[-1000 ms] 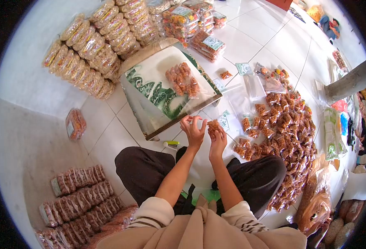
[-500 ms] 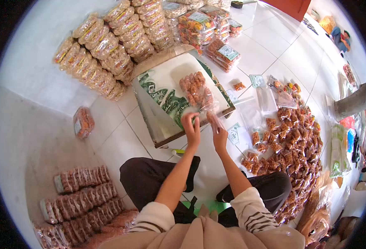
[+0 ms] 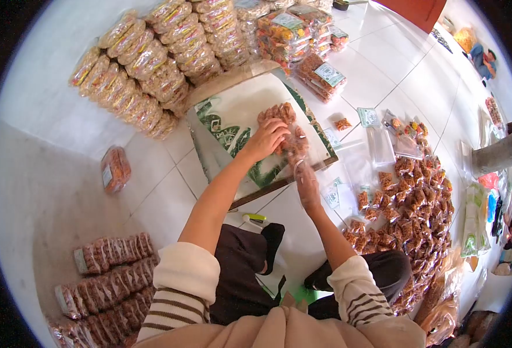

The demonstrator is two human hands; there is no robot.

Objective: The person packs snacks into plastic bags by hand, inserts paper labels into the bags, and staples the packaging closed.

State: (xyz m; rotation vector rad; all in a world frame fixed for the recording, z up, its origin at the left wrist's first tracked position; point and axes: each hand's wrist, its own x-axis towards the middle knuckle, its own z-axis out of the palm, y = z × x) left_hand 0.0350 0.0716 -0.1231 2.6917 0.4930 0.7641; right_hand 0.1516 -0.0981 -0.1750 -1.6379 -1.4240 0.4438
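Observation:
On the cardboard box [image 3: 241,93] lies a heap of small snack packets [image 3: 279,112], brown and wrapped in clear plastic. My left hand [image 3: 266,140] reaches over the box, its fingers stretched across the near packets; the fingertips touch them, and the thumb is partly hidden. At the box's near right corner, my right hand [image 3: 307,182] grips a clear plastic bag [image 3: 298,152] with brown snack packets in it. The bag's mouth is by my right fingers, and its far end rests on the box beside the heap.
Many small snack packets [image 3: 412,203] cover the floor at right, near clear bags [image 3: 380,146] and printed labels [image 3: 368,116]. Stacked noodle-like packs [image 3: 128,75] line the wall. Filled long bags [image 3: 114,253] lie at lower left. A green-handled cutter [image 3: 255,218] is near my foot.
My left hand has moved forward and up from the box's near edge onto the packets. My right hand keeps the bag, which now lies farther over the box. The view has shifted slightly.

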